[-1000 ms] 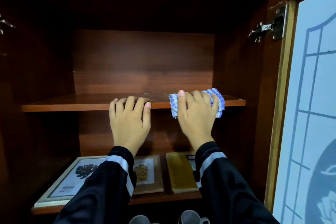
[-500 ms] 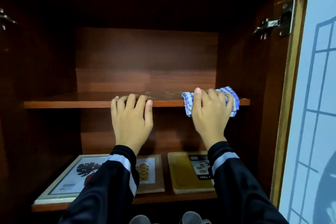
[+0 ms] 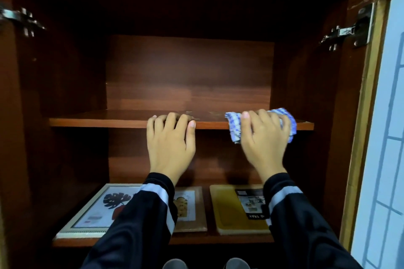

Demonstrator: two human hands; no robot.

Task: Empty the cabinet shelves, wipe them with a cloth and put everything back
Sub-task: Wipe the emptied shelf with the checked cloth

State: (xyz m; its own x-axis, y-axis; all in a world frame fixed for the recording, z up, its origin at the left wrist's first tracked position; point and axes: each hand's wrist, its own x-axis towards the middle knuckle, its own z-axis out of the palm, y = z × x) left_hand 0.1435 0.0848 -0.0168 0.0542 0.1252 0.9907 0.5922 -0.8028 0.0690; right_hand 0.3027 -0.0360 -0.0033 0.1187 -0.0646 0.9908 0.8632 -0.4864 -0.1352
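Reaching up from the bottom of the view, two dark sleeves (image 3: 135, 231) cover a lot. Well below the grip, the lower shelf (image 3: 218, 240) carries a framed leaf print (image 3: 94, 209), a smaller framed picture (image 3: 189, 205) and a yellow tray (image 3: 227, 207), all lying flat and all partly hidden by the arms. Two grey rounded shapes (image 3: 175, 264) at the very bottom are cut off; no telling what they are.

Up to the action: the right hand (image 3: 264, 140) has its fingers curled over the checked cloth (image 3: 234, 129), bunching it against the front edge of the upper shelf (image 3: 98, 123), a loose end hanging beside the thumb. Soft, light stuff, that. It'll crumple and slide, so a full-palm hold with the wad under the fingers looks the way to take it.

Just left of the grip, the left hand (image 3: 170, 142) hooks its fingers over the same edge, fingertips out of sight on top. Beyond the grip the board's top shows only as a thin sliver with a pale smudge, too shallow an angle to judge. Farthest off, the back panel (image 3: 190, 72) sits in shadow.
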